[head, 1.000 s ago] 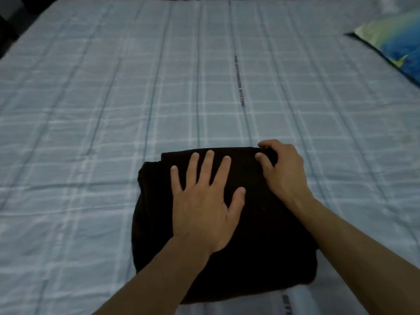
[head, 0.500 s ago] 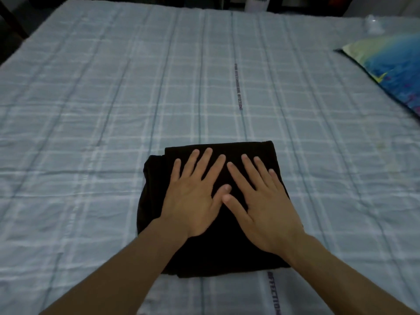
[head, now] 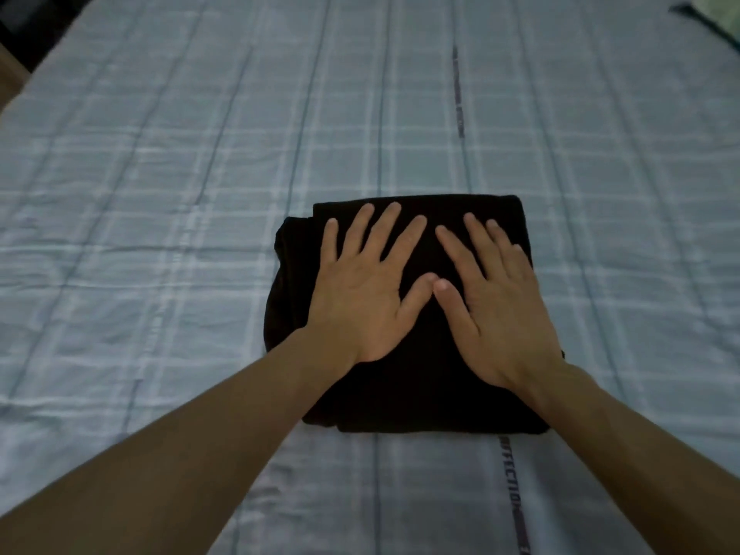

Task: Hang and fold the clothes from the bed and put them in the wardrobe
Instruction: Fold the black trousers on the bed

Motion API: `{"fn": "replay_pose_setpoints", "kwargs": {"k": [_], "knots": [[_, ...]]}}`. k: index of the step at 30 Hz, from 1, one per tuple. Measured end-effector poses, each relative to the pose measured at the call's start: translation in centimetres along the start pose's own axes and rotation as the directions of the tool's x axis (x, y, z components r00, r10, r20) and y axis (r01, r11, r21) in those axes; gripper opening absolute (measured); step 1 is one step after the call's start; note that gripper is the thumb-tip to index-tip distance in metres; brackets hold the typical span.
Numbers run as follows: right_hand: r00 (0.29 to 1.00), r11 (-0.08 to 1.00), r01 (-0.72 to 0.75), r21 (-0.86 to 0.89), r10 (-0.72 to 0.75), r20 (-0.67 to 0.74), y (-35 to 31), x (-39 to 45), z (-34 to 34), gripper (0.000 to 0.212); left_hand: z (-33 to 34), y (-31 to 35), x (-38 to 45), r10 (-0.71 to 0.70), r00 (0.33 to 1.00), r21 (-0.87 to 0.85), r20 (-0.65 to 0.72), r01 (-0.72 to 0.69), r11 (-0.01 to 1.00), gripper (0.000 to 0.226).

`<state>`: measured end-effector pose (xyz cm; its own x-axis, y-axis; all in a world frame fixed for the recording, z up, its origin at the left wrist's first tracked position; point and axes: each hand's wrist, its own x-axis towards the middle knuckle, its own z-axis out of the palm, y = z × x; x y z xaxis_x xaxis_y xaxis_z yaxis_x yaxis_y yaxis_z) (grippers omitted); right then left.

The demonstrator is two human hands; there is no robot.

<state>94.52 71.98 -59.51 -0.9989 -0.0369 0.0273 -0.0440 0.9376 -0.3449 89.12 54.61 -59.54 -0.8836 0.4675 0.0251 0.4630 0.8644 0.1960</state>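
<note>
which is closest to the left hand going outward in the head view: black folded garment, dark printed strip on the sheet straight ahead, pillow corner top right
1. black folded garment: directly under the left hand, touching it.
2. dark printed strip: farther up the bed sheet, ahead and slightly right.
3. pillow corner: far top right edge of the view.

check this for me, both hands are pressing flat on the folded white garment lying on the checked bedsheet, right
Not quite: the colour is wrong. In the head view the folded garment is black, not white. The rest holds: the left hand and the right hand both press flat on it, fingers spread, and it lies on the checked bedsheet.
</note>
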Motion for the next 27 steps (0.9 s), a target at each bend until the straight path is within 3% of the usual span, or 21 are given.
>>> {"fn": "replay_pose_setpoints", "kwargs": {"k": [7,12,15,18,19,23,25,27], "knots": [[0.999,1.0,-0.006,0.026,0.006,0.033,-0.2,-0.1,-0.7,0.056,-0.7,2.3,-7.7,-0.004,0.988,-0.194,-0.157,-0.027,0.981,0.065],[0.996,1.0,0.029,-0.009,-0.028,0.08,-0.6,-0.5,-1.6,0.056,0.4,1.4,-13.3,0.123,0.992,0.077,-0.017,-0.121,0.99,0.111],[0.997,0.998,0.052,0.025,-0.053,0.062,-1.1,-1.3,-2.8,0.054,0.1,1.4,-13.0,0.112,0.994,0.127,0.015,-0.113,0.985,0.114],[0.991,0.99,0.132,-0.051,-0.133,-0.027,-1.8,-4.5,-3.2,0.053,-0.1,1.5,-12.4,0.085,0.995,0.15,0.058,-0.093,0.984,0.116],[0.988,0.984,0.155,-0.092,-0.157,-0.009,-1.8,-6.0,-3.1,0.061,-0.2,1.5,-12.2,0.078,0.995,0.163,0.068,-0.088,0.983,0.119],[0.976,0.941,0.186,-0.282,-0.144,0.161,-1.0,-9.8,-2.4,0.127,0.0,1.3,-11.4,0.094,0.994,0.2,0.062,-0.105,0.974,0.123],[0.984,0.936,0.173,-0.306,-0.149,0.101,-0.5,-9.6,-1.5,0.129,0.1,1.3,-11.1,0.098,0.993,0.208,0.07,-0.111,0.972,0.119],[0.987,0.932,0.161,-0.323,-0.155,0.047,-0.3,-8.9,-0.9,0.119,0.1,1.5,-10.7,0.083,0.993,0.214,0.085,-0.1,0.972,0.11]]}}
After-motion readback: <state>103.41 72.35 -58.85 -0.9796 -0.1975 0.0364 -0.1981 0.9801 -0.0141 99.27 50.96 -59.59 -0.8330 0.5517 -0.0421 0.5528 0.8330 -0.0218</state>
